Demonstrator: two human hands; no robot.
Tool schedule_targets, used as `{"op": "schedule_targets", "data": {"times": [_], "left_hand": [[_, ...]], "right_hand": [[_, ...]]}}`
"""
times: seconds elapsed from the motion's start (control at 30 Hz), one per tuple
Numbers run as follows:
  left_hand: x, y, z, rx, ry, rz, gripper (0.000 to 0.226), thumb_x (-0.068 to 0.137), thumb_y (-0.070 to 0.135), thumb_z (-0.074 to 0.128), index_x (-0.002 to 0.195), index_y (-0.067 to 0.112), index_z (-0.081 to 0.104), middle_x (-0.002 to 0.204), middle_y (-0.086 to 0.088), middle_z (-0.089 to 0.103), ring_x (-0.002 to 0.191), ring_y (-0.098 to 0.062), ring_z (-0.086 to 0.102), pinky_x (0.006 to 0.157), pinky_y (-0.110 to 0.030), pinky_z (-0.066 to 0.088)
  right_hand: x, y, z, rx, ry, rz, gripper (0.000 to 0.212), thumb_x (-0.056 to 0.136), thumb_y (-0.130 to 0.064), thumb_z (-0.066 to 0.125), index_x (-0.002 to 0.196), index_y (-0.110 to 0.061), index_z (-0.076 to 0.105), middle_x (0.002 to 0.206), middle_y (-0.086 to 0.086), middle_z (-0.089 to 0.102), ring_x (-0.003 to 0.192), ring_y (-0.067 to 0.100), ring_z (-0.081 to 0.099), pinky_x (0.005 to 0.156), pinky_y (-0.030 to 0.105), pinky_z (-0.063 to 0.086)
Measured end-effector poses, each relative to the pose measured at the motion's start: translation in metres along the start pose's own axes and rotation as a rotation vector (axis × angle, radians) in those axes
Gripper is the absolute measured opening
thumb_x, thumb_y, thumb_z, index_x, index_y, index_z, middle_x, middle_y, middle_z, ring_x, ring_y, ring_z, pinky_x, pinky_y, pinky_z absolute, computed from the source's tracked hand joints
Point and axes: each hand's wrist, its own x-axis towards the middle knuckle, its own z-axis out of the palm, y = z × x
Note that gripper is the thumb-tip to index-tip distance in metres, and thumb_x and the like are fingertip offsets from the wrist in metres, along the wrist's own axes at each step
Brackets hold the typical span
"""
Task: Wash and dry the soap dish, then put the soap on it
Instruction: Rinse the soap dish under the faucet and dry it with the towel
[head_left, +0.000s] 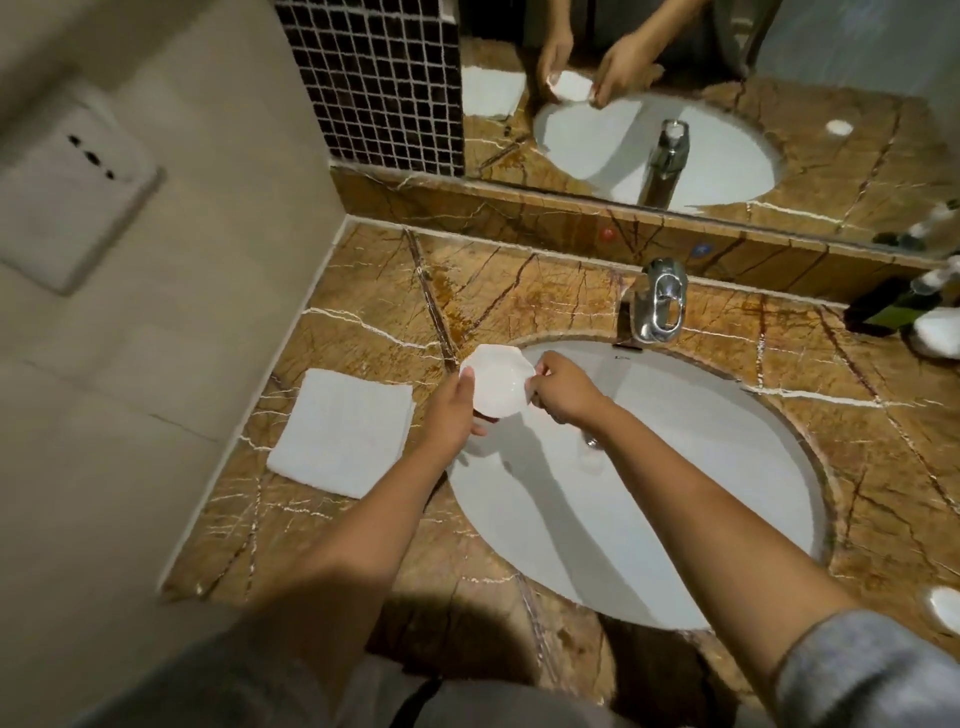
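I hold a small white soap dish (497, 381) with a scalloped rim over the left edge of the white sink (675, 499). My left hand (451, 410) grips its left and under side, thumb on the rim. My right hand (561, 387) pinches its right rim with fingertips. A folded white towel (343, 430) lies on the marble counter (374, 322) to the left of the dish. A white oval thing (944, 608), maybe the soap, sits at the counter's right edge, partly cut off.
A chrome faucet (658, 301) stands behind the sink; no water is visibly running. Dark bottles and a white item (904, 312) sit at the far right. A mirror (675, 78) backs the counter and a beige wall (156, 312) closes the left side.
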Motion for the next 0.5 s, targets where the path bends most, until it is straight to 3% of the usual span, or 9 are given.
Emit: {"op": "schedule_targets", "data": {"times": [0.03, 0.1, 0.17, 0.23, 0.37, 0.4, 0.5], "left_hand": [[-0.002, -0.004, -0.011, -0.027, 0.064, -0.010, 0.045, 0.100, 0.043, 0.032, 0.129, 0.015, 0.051, 0.099, -0.004, 0.062, 0.050, -0.008, 0.065, 0.058, -0.034, 0.054], [-0.006, -0.015, -0.036, -0.079, 0.212, -0.030, 0.046, 0.099, 0.047, 0.031, 0.121, 0.015, 0.056, 0.082, -0.002, 0.065, 0.042, -0.010, 0.060, 0.051, -0.030, 0.050], [-0.012, -0.026, -0.060, -0.153, 0.343, -0.065, 0.050, 0.097, 0.050, 0.030, 0.121, 0.016, 0.056, 0.090, -0.009, 0.068, 0.062, -0.024, 0.066, 0.059, -0.039, 0.052], [-0.019, -0.040, -0.088, -0.217, 0.471, -0.117, 0.051, 0.096, 0.052, 0.030, 0.125, 0.018, 0.053, 0.106, -0.012, 0.066, 0.086, -0.036, 0.066, 0.069, -0.047, 0.052], [-0.040, -0.061, -0.140, -0.366, 0.691, -0.104, 0.034, 0.097, 0.047, 0.035, 0.117, 0.027, 0.055, 0.103, 0.000, 0.060, 0.078, -0.010, 0.062, 0.046, -0.023, 0.053], [-0.044, -0.065, -0.146, -0.408, 0.690, -0.098, 0.032, 0.097, 0.047, 0.037, 0.116, 0.029, 0.054, 0.107, 0.000, 0.059, 0.084, -0.010, 0.060, 0.050, -0.024, 0.056], [-0.056, -0.075, -0.158, -0.390, 0.684, -0.157, 0.042, 0.095, 0.053, 0.036, 0.122, 0.026, 0.053, 0.122, -0.010, 0.058, 0.101, -0.026, 0.059, 0.081, -0.043, 0.057]], "right_hand": [[0.003, -0.010, 0.011, 0.002, -0.019, -0.022, 0.021, 0.077, -0.003, 0.052, 0.072, -0.014, 0.035, 0.068, 0.012, 0.048, 0.049, 0.019, 0.034, 0.043, 0.025, 0.025], [0.005, -0.029, 0.037, 0.040, -0.059, -0.089, 0.017, 0.082, -0.006, 0.053, 0.075, -0.012, 0.039, 0.068, 0.015, 0.051, 0.043, 0.015, 0.042, 0.037, 0.021, 0.030], [0.005, -0.046, 0.065, 0.040, -0.085, -0.186, 0.013, 0.091, -0.015, 0.050, 0.081, -0.010, 0.045, 0.076, 0.020, 0.057, 0.055, 0.017, 0.055, 0.049, 0.023, 0.042], [0.005, -0.057, 0.094, -0.087, -0.029, -0.268, 0.018, 0.097, -0.024, 0.045, 0.090, -0.009, 0.049, 0.086, 0.017, 0.061, 0.077, 0.029, 0.059, 0.065, 0.034, 0.043], [0.006, -0.072, 0.149, -0.472, 0.021, -0.429, 0.027, 0.093, -0.028, 0.049, 0.112, -0.010, 0.053, 0.111, 0.015, 0.062, 0.104, 0.033, 0.057, 0.083, 0.040, 0.046], [0.008, -0.073, 0.156, -0.552, 0.019, -0.463, 0.035, 0.091, -0.028, 0.053, 0.120, -0.009, 0.051, 0.120, 0.016, 0.058, 0.113, 0.033, 0.052, 0.091, 0.042, 0.044], [0.014, -0.074, 0.173, -0.727, 0.010, -0.432, 0.061, 0.086, -0.041, 0.060, 0.135, -0.009, 0.040, 0.138, 0.016, 0.043, 0.130, 0.033, 0.037, 0.107, 0.045, 0.034]]}}
